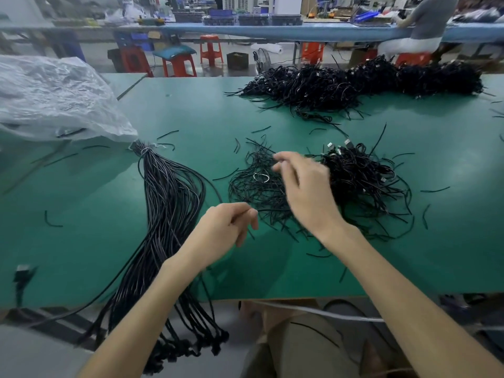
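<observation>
The left hand (226,227) has its grip pinched on one black tie (246,211). The right hand (308,192) is too blurred to tell its grip. One tie pile (253,189) lies beneath it, and one tied cable bundle (169,192) lies to the left.

You are in a cable-assembly workshop on a factory floor. Your green-topped workbench (191,110) carries a long heap of coiled black cables (368,77), a tied bundle of long black leads (171,192) and a small tangle of thin black wire ties (253,189). Behind it runs a long blue-edged bench (300,32) bearing dark stacked trays (259,20), with orange plastic stools (211,51) beneath and a seated worker in a grey shirt (428,20).
</observation>
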Demonstrator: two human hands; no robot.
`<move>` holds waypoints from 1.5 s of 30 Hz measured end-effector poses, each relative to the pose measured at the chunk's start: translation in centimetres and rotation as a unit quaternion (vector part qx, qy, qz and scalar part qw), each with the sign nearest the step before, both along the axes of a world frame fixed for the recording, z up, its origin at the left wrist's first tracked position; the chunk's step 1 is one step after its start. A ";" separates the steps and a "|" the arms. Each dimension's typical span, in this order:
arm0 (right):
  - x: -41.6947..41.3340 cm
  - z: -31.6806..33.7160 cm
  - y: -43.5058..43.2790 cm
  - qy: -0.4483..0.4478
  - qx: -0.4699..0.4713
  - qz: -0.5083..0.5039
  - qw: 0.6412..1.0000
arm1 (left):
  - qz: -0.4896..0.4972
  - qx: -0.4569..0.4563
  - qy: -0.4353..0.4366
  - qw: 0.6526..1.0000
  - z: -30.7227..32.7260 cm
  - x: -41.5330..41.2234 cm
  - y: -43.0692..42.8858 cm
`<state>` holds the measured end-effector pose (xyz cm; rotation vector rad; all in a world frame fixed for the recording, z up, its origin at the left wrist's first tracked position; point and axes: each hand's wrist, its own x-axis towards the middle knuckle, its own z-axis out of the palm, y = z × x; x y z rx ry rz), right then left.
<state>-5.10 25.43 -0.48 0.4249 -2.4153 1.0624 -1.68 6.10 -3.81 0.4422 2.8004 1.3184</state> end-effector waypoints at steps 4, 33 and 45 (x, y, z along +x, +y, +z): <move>2.3 -0.7 -1.3 -0.196 0.101 0.171 0.960 | -0.006 0.090 -0.034 0.995 -0.3 -0.1 1.2; 5.5 -3.7 2.5 -0.310 -0.009 0.155 0.938 | -0.202 0.556 -0.247 0.767 0.5 2.2 0.1; 8.6 -1.7 -0.6 0.005 0.079 -0.025 0.997 | -0.039 0.289 -0.107 0.950 -2.0 2.4 4.6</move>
